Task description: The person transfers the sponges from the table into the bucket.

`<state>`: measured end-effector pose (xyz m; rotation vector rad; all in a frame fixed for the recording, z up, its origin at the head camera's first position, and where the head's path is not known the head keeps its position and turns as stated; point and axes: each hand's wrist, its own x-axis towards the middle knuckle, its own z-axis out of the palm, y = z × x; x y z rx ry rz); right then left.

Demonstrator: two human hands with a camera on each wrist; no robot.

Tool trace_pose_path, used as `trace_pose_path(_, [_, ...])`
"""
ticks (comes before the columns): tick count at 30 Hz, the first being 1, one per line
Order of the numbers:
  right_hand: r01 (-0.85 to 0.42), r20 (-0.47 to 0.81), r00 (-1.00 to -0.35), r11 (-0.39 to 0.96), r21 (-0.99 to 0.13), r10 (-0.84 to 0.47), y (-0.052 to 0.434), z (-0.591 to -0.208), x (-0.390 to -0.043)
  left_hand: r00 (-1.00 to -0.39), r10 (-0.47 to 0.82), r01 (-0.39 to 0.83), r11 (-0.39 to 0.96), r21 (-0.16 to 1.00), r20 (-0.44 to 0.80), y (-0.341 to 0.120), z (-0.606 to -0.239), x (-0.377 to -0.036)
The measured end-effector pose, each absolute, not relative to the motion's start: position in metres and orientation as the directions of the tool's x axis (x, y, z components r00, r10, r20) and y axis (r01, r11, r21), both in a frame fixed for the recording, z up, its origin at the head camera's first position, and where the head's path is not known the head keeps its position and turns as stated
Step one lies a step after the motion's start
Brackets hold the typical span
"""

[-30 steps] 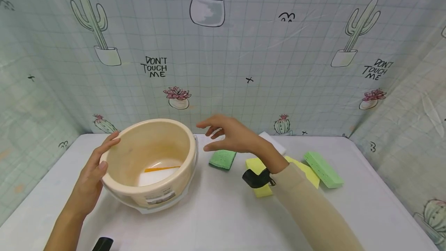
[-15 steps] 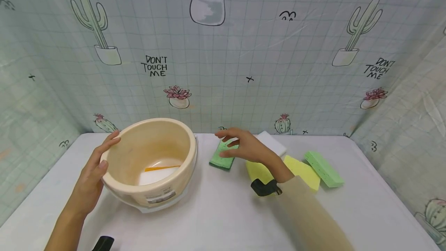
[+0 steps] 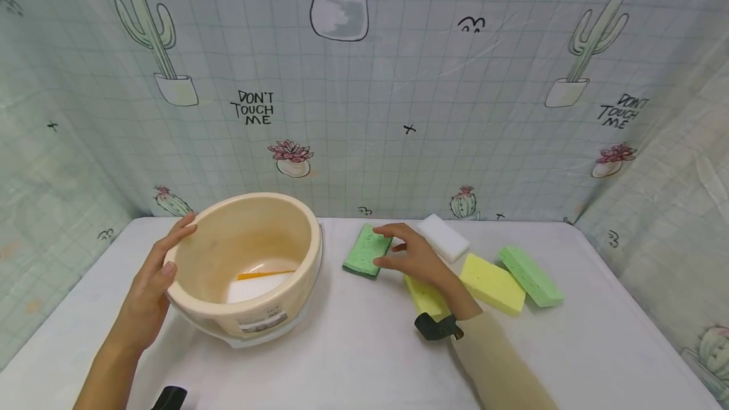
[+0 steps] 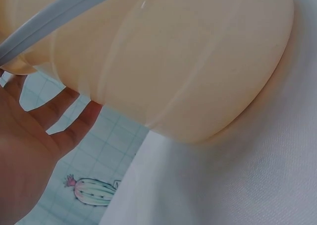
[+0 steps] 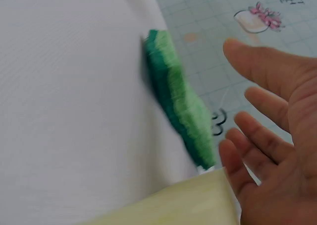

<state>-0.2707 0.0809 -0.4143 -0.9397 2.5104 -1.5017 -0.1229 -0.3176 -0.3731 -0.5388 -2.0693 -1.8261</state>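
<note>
A cream bucket (image 3: pixel 250 207) stands on the left of the table, its mouth tipped toward me. My left hand (image 3: pixel 150 280) holds its rim at the left side; in the left wrist view the fingers (image 4: pixel 81 123) lie against its outer wall. Inside the bucket are a white piece (image 3: pixel 256 288) and a thin orange edge. My right hand (image 3: pixel 412 258) hovers with parted fingers beside a green sponge (image 3: pixel 364 252), holding nothing. The right wrist view shows that sponge (image 5: pixel 178 101) with its darker green layer, apart from the hand.
A yellow sponge (image 3: pixel 427 299) lies partly under the right forearm. Further right are another yellow sponge (image 3: pixel 492 285) and a light green sponge (image 3: pixel 529 277). A white sponge (image 3: pixel 444 237) sits near the back edge. Behind the table hangs a cactus-print cloth (image 3: pixel 364 81).
My right hand has moved right and down, away from the bucket's side to the green sponge. The left hand and the bucket stay where they were.
</note>
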Motion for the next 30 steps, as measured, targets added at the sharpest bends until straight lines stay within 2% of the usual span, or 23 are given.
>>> trace_pose_path(5, [-0.486,0.264,-0.822,0.380,-0.787,-0.505,0.0821,-0.4206,-0.2699,-0.859,0.079,0.512,0.090,0.854,0.507,-0.3184,-0.3732,-0.1244])
trace_pose_path(13, [-0.460,0.205,-0.825,0.416,-0.784,-0.526,0.0805,-0.4209,-0.2711,-0.877,0.053,0.480,0.115,0.870,0.477,-0.3175,-0.3721,-0.1214])
trace_pose_path(22, [-0.454,0.202,-0.836,0.437,-0.777,-0.510,0.0820,-0.4210,-0.2686,-0.886,0.060,0.464,0.118,0.878,0.460,-0.3170,-0.3719,-0.1203])
trace_pose_path(30, [-0.477,0.189,-0.809,0.434,-0.764,-0.556,0.0839,-0.4193,-0.2664,-0.899,0.037,0.437,0.129,0.890,0.437,-0.3168,-0.3724,-0.1212])
